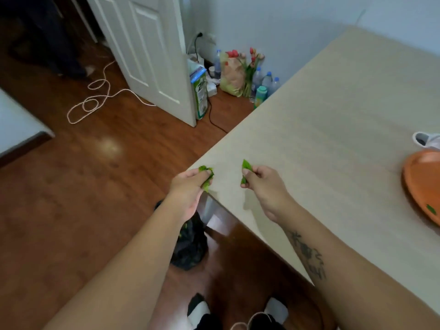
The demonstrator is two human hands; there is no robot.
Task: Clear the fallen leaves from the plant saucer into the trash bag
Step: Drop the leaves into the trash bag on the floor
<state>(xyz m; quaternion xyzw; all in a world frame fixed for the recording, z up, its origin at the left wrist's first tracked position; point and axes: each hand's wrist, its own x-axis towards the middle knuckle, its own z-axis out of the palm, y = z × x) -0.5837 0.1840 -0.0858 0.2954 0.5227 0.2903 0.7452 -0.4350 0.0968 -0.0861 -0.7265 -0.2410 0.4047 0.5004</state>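
Note:
My left hand (188, 186) grips a bunch of green leaves (206, 177) just past the corner of the beige table (333, 120). My right hand (262, 184) pinches one green leaf (245, 170) above the table's near corner. A black trash bag (190, 246) sits on the wooden floor below my left forearm, partly hidden by it. The orange plant saucer (419, 184) lies at the table's right edge, cut off by the frame, with a small green leaf scrap (431, 209) on it.
A white object (426, 139) lies behind the saucer. A white door (152, 55) stands open at the back. Bottles, a bag and flowers (240, 72) crowd the floor corner. A white cord (95, 98) loops across the floor. My feet (235, 313) stand below.

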